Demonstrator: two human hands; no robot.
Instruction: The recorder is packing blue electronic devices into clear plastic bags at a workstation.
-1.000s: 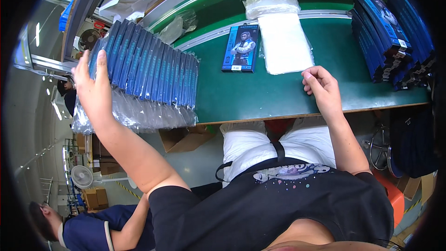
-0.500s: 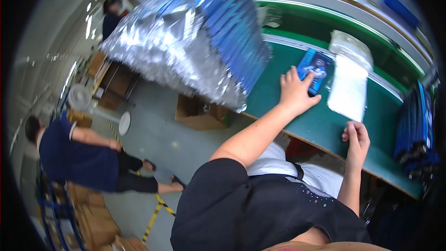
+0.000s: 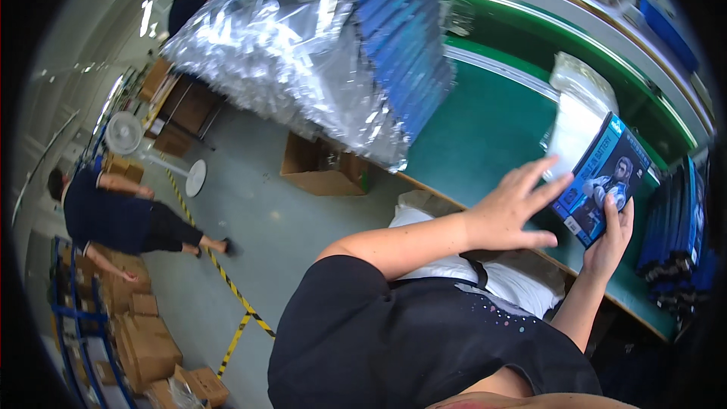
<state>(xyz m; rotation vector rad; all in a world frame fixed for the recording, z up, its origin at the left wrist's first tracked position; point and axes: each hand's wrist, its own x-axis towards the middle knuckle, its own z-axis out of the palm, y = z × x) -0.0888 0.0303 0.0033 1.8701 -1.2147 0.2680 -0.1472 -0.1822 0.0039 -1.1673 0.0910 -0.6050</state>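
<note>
My right hand grips a flat blue box with a printed figure on its face, lifted off the green table and tilted. My left hand hovers just to the left of the box with fingers spread, fingertips near its lower left edge, holding nothing. Behind the box lies a stack of clear plastic bags on the table. A large row of blue boxes in shiny plastic sleeves stands at the table's left end.
More stacked blue boxes sit at the right of the table. An open cardboard carton stands on the floor below. A person in dark blue bends near a fan and stacked cartons.
The blue box was lying on the table under my left hand; now my right hand holds it raised. My left hand has come off it. The view has swung further left.
</note>
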